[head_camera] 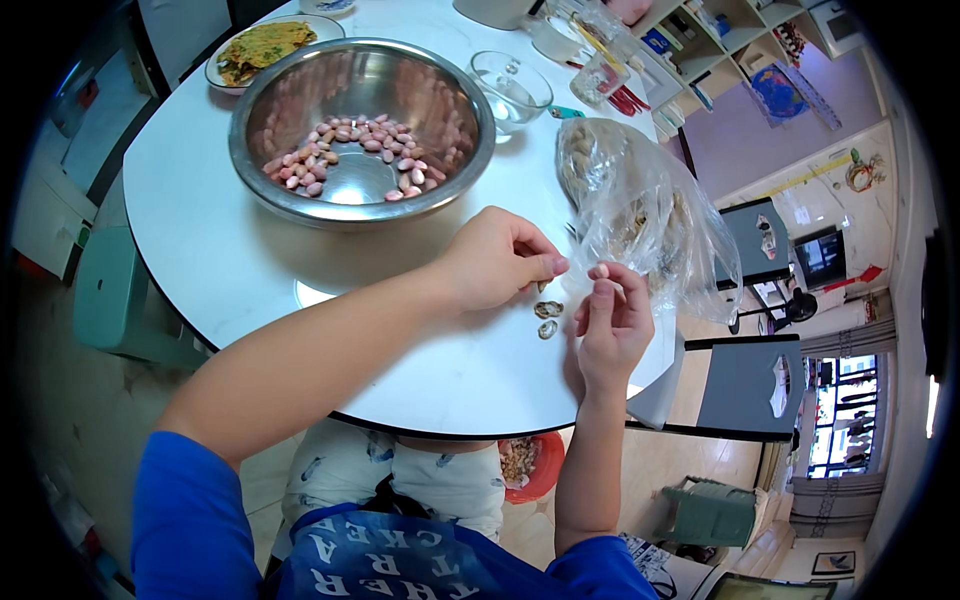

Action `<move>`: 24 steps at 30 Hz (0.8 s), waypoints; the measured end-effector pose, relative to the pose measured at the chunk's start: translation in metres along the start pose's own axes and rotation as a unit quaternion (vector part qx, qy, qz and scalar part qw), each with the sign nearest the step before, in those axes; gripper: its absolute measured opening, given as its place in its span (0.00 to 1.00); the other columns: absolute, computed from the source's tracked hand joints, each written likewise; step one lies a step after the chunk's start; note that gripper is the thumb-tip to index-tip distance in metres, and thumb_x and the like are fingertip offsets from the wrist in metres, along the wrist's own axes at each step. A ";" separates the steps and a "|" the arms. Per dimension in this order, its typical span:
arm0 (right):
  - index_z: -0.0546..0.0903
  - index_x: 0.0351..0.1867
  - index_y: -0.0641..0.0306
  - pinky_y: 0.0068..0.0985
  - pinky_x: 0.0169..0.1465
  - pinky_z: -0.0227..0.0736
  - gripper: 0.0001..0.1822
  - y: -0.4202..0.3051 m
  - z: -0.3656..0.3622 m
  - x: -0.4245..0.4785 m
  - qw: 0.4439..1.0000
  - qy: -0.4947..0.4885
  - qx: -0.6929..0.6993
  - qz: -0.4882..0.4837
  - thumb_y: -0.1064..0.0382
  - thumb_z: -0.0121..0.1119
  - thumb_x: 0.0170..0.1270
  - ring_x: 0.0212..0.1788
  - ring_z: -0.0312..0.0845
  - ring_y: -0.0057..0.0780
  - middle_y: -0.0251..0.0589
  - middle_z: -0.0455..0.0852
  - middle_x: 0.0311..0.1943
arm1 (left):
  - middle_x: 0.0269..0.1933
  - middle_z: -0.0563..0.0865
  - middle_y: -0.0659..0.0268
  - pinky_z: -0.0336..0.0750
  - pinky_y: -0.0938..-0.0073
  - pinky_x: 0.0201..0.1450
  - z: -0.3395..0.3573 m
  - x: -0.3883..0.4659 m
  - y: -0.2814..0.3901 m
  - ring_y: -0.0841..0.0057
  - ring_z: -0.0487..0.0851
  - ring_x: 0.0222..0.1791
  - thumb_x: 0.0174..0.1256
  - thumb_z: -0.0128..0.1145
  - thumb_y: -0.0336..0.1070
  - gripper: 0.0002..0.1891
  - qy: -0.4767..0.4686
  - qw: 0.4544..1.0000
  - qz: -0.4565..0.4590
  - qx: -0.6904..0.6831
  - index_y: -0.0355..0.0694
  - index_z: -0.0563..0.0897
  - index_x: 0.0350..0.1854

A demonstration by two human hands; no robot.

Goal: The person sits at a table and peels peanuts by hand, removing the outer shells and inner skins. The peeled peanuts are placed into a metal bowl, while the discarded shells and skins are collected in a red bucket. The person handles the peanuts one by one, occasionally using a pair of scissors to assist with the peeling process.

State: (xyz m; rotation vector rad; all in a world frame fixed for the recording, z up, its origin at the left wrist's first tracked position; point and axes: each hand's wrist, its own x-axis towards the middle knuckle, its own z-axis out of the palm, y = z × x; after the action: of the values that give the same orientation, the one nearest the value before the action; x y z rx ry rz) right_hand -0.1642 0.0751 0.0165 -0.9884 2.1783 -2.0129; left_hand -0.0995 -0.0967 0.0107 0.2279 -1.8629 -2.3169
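Note:
My left hand [499, 259] is over the table near its front right, thumb and fingertips pinched together; what lies between them is hard to see, with a bit of shell just below. My right hand [615, 322] is beside it, a peanut kernel [599, 271] between thumb and index finger. Opened peanut shell pieces [549, 309] lie on the white table below the hands. Beyond my left forearm stands a large stainless steel bowl [360, 208] with many pink shelled peanuts [379, 135] at its bottom. A clear plastic bag [645, 195] of unshelled peanuts lies beyond my right hand.
A plate with a flat yellow-green pancake [266, 49] is at the table's far left. A glass bowl [510, 90], a clear cup [598, 79] and red-handled items are at the back. Below the front edge, a red container [551, 469] holds shells. A green stool [112, 292] stands left.

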 end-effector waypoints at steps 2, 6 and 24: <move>0.78 0.49 0.67 0.12 0.23 0.66 0.08 -0.001 0.001 0.001 1.000 0.017 -0.009 -0.015 0.67 0.55 0.73 0.23 0.72 0.12 0.36 0.83 0.38 | 0.27 0.88 0.61 0.77 0.76 0.30 0.002 0.002 -0.008 0.80 0.83 0.25 0.61 0.68 0.34 0.09 0.039 0.998 0.047 0.029 0.32 0.88 0.35; 0.77 0.48 0.69 0.12 0.22 0.65 0.09 -0.022 0.016 0.008 0.997 0.016 -0.015 -0.078 0.66 0.55 0.73 0.23 0.72 0.13 0.38 0.83 0.40 | 0.25 0.88 0.56 0.79 0.68 0.34 0.003 -0.001 -0.003 0.68 0.86 0.27 0.55 0.69 0.39 0.10 0.066 0.984 0.090 0.135 0.36 0.89 0.31; 0.81 0.46 0.67 0.27 0.45 0.75 0.15 -0.083 0.087 0.015 0.921 -0.053 -0.234 -0.307 0.66 0.67 0.57 0.41 0.81 0.32 0.44 0.86 0.44 | 0.45 0.87 0.61 0.79 0.69 0.52 0.003 -0.004 -0.007 0.67 0.86 0.49 0.60 0.58 0.34 0.18 -0.031 0.976 0.174 -0.126 0.36 0.79 0.53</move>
State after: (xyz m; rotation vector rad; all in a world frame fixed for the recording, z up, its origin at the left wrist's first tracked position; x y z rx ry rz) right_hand -0.1037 -0.0068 0.0828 -1.9992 2.5702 -1.5381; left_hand -0.0967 -0.0916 0.0047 -0.1892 -1.4678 -2.2973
